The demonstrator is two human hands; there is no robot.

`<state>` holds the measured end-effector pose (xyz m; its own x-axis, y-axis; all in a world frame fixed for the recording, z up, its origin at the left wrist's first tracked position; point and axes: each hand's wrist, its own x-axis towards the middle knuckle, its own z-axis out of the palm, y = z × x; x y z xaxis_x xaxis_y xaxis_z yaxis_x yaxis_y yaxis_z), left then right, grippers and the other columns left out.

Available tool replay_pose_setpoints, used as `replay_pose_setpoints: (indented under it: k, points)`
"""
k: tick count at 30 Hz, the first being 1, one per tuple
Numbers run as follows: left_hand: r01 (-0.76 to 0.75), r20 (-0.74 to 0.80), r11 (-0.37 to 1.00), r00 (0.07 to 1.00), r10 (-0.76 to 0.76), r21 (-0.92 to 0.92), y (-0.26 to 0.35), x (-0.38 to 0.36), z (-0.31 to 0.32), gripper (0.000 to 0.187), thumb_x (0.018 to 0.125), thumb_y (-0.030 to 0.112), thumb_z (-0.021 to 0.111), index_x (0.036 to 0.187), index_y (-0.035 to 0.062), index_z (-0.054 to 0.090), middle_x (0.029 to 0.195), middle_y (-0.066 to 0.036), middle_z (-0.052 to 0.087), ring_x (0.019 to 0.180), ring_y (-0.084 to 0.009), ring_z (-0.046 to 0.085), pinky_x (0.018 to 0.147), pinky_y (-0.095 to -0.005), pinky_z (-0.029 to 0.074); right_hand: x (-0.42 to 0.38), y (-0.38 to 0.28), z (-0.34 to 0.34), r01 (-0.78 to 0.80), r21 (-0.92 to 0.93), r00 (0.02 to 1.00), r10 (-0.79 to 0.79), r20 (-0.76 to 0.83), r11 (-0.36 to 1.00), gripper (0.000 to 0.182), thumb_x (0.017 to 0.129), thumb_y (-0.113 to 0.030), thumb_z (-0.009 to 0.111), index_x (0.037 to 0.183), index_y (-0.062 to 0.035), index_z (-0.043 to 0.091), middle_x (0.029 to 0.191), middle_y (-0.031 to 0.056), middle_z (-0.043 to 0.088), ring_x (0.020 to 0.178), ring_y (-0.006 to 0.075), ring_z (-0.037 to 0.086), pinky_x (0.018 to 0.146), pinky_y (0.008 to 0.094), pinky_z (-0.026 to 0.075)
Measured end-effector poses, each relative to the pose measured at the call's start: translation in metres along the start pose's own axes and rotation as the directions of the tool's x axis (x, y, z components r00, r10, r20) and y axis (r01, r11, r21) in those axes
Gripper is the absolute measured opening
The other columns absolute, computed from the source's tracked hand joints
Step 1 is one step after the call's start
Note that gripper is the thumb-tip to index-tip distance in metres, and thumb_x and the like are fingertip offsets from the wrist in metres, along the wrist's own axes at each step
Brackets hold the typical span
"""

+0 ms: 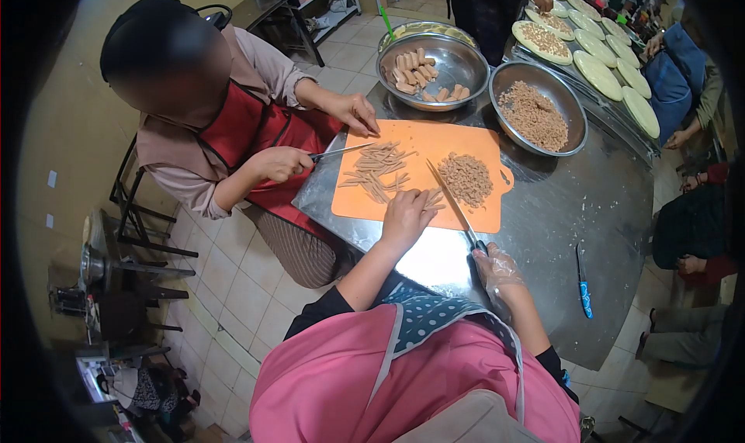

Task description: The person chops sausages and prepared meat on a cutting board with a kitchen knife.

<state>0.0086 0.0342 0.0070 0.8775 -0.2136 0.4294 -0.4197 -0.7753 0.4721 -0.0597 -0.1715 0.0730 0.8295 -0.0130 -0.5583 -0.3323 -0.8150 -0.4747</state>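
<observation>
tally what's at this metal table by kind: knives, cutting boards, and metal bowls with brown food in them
Knives: 3
Orange cutting board: 1
Metal bowls with brown food: 2
Total: 6

- I have the orange cutting board (466, 136) lying flat, its tabbed handle at the right side and small crumbs scattered over its surface.
- I see slim pinkish-brown strips (374, 164) strewn loosely at odd angles across the board's left half, some overlapping.
- I see a chopped heap (466, 181) of small, same-coloured bits, loosely mounded on the right half.
- I make out the long knife (454, 199) slanting between them, tip away from me, black handle beyond the near edge; whether its blade touches the board, I can't tell.
</observation>
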Motion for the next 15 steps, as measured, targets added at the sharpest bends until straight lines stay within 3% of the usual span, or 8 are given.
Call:
replay_pose_setpoints:
  k: [6,8,10,15]
  points:
    - [0.07,0.025,0.993,0.997,-0.068,-0.098,0.005,0.002,0.008,0.035,0.072,0.018,0.064,0.1,-0.0022,0.061,0.093,-0.016,0.058,0.087,-0.0317,0.053,0.077,-0.0392,0.043,0.021,0.028,0.009,0.052,0.134,0.999,-0.054,0.007,0.99,0.05,0.087,-0.046,0.038,0.1,0.001,0.049,0.089,0.0269,0.058,0.087,0.0401,0.057,0.075,0.0437,0.043]
    - [0.039,-0.033,0.996,0.999,-0.042,-0.08,0.007,0.002,0.008,0.032,0.072,0.014,0.063,0.1,-0.002,0.061,0.094,-0.016,0.059,0.087,-0.0319,0.053,0.078,-0.0391,0.043,0.021,0.032,0.011,0.058,0.171,0.998,-0.06,0.009,0.984,0.051,0.087,-0.046,0.037,0.1,0.0014,0.048,0.088,0.0269,0.058,0.087,0.0402,0.057,0.075,0.0441,0.043]
    - [0.018,-0.046,0.997,0.999,-0.022,-0.075,0.006,0.002,0.008,0.031,0.072,0.013,0.062,0.1,-0.002,0.061,0.094,-0.016,0.059,0.087,-0.0317,0.053,0.078,-0.039,0.043,0.004,0.008,-0.002,0.097,0.03,0.995,-0.097,-0.017,0.995,0.052,0.087,-0.047,0.035,0.1,0.0019,0.048,0.087,0.027,0.058,0.087,0.0404,0.057,0.075,0.0448,0.043]
    - [0.005,-0.037,0.997,0.999,-0.008,-0.071,0.001,0.001,0.01,0.031,0.072,0.014,0.063,0.099,-0.0022,0.062,0.094,-0.016,0.06,0.086,-0.0312,0.054,0.079,-0.0389,0.043,0.002,0.005,-0.001,0.1,0.0,0.995,-0.1,-0.01,0.995,0.054,0.088,-0.048,0.032,0.101,0.0021,0.047,0.088,0.0273,0.058,0.088,0.0407,0.057,0.076,0.0451,0.043]
